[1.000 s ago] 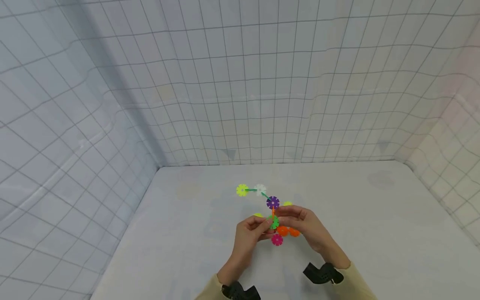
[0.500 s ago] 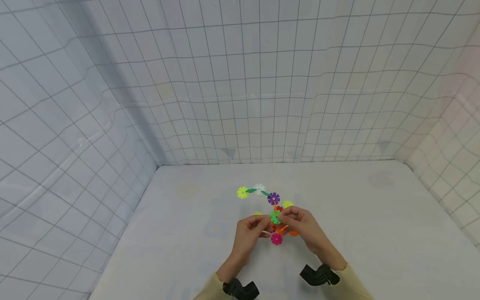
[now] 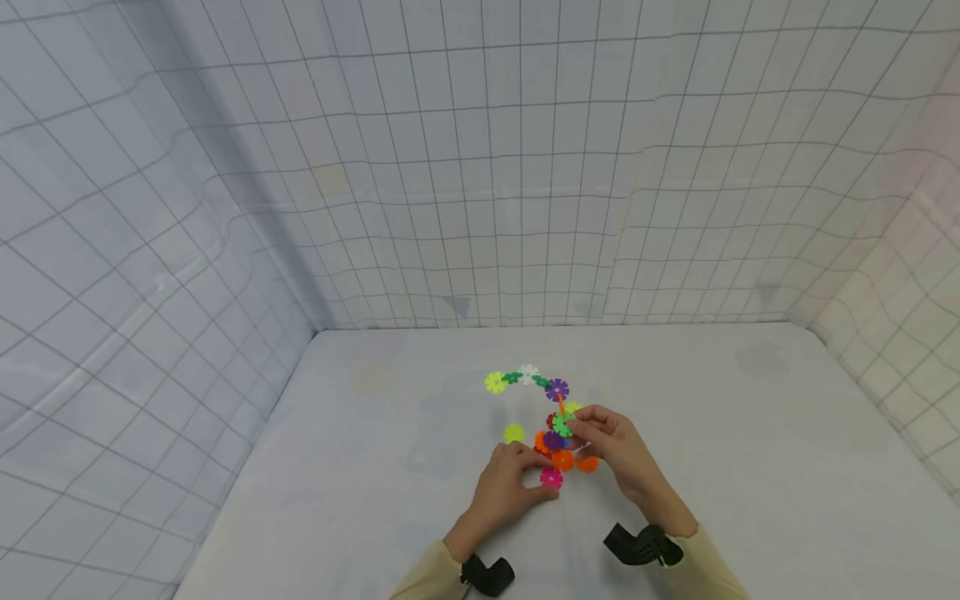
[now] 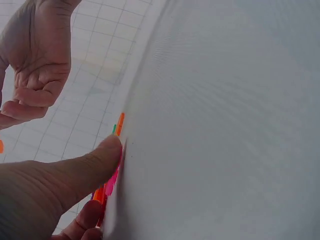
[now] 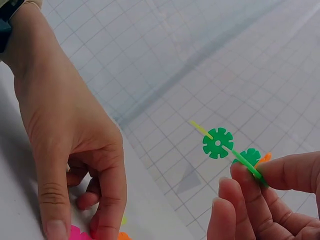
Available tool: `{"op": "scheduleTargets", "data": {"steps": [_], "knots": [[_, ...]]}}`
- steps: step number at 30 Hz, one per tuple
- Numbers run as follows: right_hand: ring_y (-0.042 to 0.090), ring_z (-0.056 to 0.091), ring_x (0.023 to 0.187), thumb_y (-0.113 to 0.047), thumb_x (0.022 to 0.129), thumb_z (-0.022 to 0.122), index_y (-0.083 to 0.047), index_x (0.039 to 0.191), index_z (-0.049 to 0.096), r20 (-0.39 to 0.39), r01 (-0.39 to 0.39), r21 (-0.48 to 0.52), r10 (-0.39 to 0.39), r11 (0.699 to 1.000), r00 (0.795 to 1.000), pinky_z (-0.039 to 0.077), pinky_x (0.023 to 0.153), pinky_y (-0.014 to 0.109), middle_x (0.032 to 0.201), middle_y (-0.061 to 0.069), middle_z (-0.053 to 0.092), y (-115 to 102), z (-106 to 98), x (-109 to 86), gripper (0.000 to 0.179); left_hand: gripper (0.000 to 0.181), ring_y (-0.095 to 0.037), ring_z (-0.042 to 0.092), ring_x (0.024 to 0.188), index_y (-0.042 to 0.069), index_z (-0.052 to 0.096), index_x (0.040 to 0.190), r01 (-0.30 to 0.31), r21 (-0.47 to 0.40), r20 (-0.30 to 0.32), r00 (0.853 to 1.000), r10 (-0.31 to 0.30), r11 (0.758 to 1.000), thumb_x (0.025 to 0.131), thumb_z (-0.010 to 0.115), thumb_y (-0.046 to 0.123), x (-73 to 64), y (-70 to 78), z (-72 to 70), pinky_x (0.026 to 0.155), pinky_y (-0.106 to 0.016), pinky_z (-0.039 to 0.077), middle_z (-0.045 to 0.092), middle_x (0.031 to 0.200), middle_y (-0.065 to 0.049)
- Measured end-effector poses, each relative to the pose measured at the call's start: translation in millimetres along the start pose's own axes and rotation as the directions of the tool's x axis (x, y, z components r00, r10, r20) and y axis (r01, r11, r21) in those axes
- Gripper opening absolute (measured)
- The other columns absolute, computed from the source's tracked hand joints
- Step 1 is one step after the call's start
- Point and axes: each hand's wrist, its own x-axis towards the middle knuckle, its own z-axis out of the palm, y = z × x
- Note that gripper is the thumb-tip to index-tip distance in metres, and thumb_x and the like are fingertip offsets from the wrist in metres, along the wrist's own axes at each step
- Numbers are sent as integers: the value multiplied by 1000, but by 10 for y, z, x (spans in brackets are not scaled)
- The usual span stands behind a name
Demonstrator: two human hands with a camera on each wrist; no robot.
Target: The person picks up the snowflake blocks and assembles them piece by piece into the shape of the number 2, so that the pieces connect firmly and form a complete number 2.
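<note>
Seven discs make up the chain raised above the counter (image 3: 675, 467): one yellow-green disc (image 3: 495, 382), two dark green discs (image 3: 512, 377), one white disc (image 3: 528, 374), one purple disc (image 3: 557, 389), one orange disc (image 3: 561, 405) and, at the near end, one bright green disc (image 3: 563, 424). Of the two hands, the right hand (image 3: 618, 450) pinches that last one between thumb and fingers. The left hand (image 3: 506, 485) is down low, thumb and fingers parted around a single pink disc (image 3: 551, 478) — whether they grip it, I cannot tell.

Among the loose pieces I count two yellow pieces (image 3: 513, 433), three orange pieces (image 3: 587, 464) and one purple piece (image 3: 553, 441); the red pieces (image 3: 551, 422) and a bit of blue are partly hidden.

The counter is smooth and white, enclosed on three sides by pale sheeting (image 3: 480, 183) with a dark grid. Two beige sleeves (image 3: 708, 562) and two black wrist mounts (image 3: 643, 546) show below.
</note>
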Motion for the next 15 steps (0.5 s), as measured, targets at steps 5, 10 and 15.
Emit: {"op": "scheduleTargets", "data": {"steps": [5, 10, 15], "knots": [[21, 60, 74, -15, 94, 61, 7, 102, 55, 4, -21, 18, 21, 1000, 1000, 54, 67, 29, 82, 14, 64, 16, -21, 18, 24, 24, -10, 41, 84, 18, 73, 98, -22, 26, 28, 999, 21, 999, 78, 79, 29, -8, -1, -18, 69, -22, 40, 49, 90, 10], [24, 60, 76, -19, 94, 61, 7, 103, 55, 16, -20, 22, 20, 1000, 1000, 54, 69, 30, 83, 14, 63, 38, -49, 24, 27, 27, -9, 42, 87, 19, 71, 106, -52, 66, 78, 996, 46, 997, 82, 75, 31, 4, -15, -28, 70, -20, 40, 46, 91, 9], [21, 60, 74, -19, 93, 62, 3, 100, 57, 6, -29, 40, 28, 999, 1000, 54, 68, 29, 82, 14, 63, 42, -50, 33, 24, 34, -9, 41, 85, 23, 70, 111, -52, 87, 89, 995, 44, 995, 81, 75, 38, 22, 9, -25, 64, -17, 38, 44, 90, 9]]}}
